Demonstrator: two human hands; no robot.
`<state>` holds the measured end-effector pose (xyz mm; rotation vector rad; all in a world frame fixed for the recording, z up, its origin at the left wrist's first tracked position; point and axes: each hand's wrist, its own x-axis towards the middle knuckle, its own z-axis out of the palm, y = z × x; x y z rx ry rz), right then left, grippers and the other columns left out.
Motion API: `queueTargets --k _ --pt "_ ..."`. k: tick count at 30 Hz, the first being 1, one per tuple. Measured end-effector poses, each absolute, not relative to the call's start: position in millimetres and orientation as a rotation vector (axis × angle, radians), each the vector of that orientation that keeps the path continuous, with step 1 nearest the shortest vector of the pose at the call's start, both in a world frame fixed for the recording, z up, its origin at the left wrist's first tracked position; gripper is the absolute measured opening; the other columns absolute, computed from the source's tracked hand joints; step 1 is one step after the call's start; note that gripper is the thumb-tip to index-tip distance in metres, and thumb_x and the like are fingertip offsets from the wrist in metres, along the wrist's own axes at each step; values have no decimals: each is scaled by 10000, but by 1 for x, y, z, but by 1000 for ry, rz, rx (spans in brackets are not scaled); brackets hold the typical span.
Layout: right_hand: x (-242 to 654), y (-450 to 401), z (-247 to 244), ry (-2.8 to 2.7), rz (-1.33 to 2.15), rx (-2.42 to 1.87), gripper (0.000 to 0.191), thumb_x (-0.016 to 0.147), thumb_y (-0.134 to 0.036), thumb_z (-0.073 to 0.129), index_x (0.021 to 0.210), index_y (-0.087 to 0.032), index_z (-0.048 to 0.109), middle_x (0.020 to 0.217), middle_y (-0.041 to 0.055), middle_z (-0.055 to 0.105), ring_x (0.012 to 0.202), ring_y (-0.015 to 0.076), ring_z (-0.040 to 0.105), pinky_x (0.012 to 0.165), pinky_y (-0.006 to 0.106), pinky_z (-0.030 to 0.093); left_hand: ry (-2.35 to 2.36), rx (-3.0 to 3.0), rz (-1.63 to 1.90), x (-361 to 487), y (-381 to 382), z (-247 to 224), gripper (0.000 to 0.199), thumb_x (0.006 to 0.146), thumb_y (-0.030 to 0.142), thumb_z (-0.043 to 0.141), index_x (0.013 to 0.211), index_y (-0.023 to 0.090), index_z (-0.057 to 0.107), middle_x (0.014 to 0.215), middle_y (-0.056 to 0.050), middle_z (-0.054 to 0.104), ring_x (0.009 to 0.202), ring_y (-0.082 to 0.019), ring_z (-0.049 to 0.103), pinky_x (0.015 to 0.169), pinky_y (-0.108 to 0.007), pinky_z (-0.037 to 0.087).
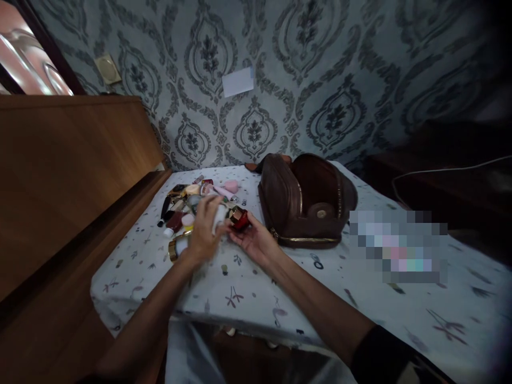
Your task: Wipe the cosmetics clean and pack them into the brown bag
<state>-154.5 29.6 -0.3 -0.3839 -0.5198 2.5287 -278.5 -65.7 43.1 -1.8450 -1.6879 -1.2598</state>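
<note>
I have the right hand (256,241) cradling the red jar (242,222) from below, presumably for support. Left hand (205,230) blurred against a white item (220,217); can't tell its grip. Cosmetics (192,189) beyond left fingers; open bag (280,197) right of right fingers, probably for easy reach.

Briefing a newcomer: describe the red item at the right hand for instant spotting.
Find the open brown bag on the patterned tablecloth. Just left of it, the right hand holds a shiny red container. Its red-and-gold surface sets it apart from the white item beside it.
</note>
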Motion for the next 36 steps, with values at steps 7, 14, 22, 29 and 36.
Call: queueTargets --k 7,14,22,29,36 --pt "-157 28 -1 -543 2439 -521 154 916 -333 606 841 -206 647 686 -23 694 640 141 641 595 244 524 -1630 -2193 -937 -263 -31 25 465 925 345 552 1355 169 538 1359 -170 527 1288 -332 490 1094 -490 407" --pt "-152 26 11 -582 2547 -498 331 982 -459 440 896 -203 632 684 24 682 533 138 575 481 219 465 -1677 -1953 -1460 -270 -22 40 270 999 344 389 929 187 598 856 -69 641 811 -213 609 756 -351 506" --pt "-143 32 16 -503 2568 -458 446 986 -483 370 944 -150 663 711 99 702 550 141 598 466 200 479 -2062 -1613 -896 -314 -119 67 344 938 511 475 988 211 637 920 -79 630 901 -261 579 853 -368 453" --pt "-145 34 11 -462 2607 -433 428 972 -482 402 953 -146 665 739 108 698 575 151 606 464 207 481 -2505 -1760 -966 -339 -178 22 659 846 531 631 1408 241 445 1415 -103 533 1288 -293 500 1075 -418 394" --pt "-146 31 14 -471 2567 -556 377 978 -448 388 954 -181 653 700 71 695 546 148 589 441 201 440 -2523 -1616 -1221 -357 -181 46 510 770 510 695 1182 224 595 1097 -58 685 994 -272 634 888 -373 496"
